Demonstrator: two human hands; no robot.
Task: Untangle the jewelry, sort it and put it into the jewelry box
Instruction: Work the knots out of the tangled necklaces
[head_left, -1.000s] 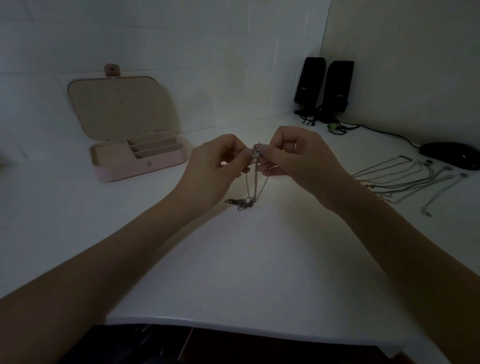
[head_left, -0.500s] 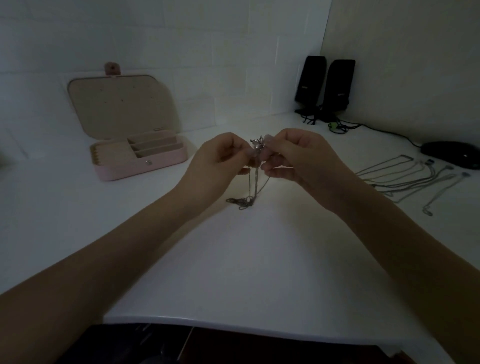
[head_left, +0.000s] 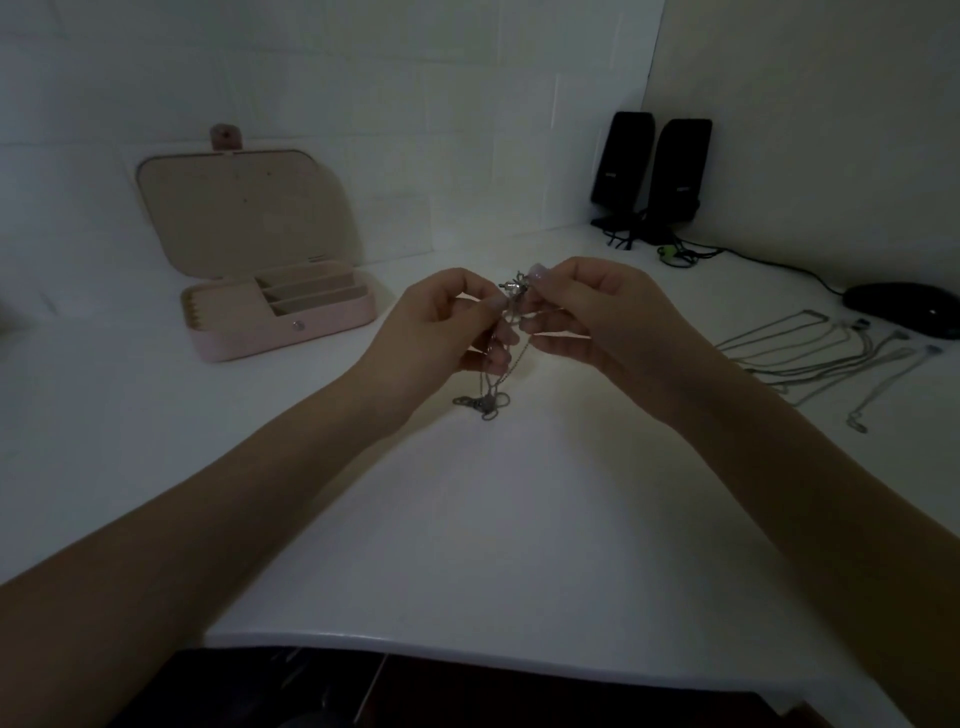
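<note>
Up above the white table (head_left: 467, 545), both hands meet over a knot of thin silver chains (head_left: 511, 312). The left hand (head_left: 441, 332) pinches the tangled silver chains between thumb and fingertips, its other fingers curled beneath. The right hand (head_left: 597, 317) pinches the same knot from the other side, thumb and forefinger closed on the top of it, where a small metal clasp or charm sticks up. From the knot the chains hang down between the two hands, and their lower end lies in a small heap on the table just below.

Well off to the left, against the white wall, stands the pale pink rectangular jewelry box (head_left: 283, 317), its lid open and upright, with beige lining, several narrow compartments on the right and a ribbed roll section on the left. What lies inside it cannot be told.

On the right side of the table, several separate silver necklaces (head_left: 831, 358) are laid out in long loops, close beside one another. Just behind them sits a black computer mouse (head_left: 904, 309), its cable running back toward two black upright speakers (head_left: 652, 176) in the corner.
</note>
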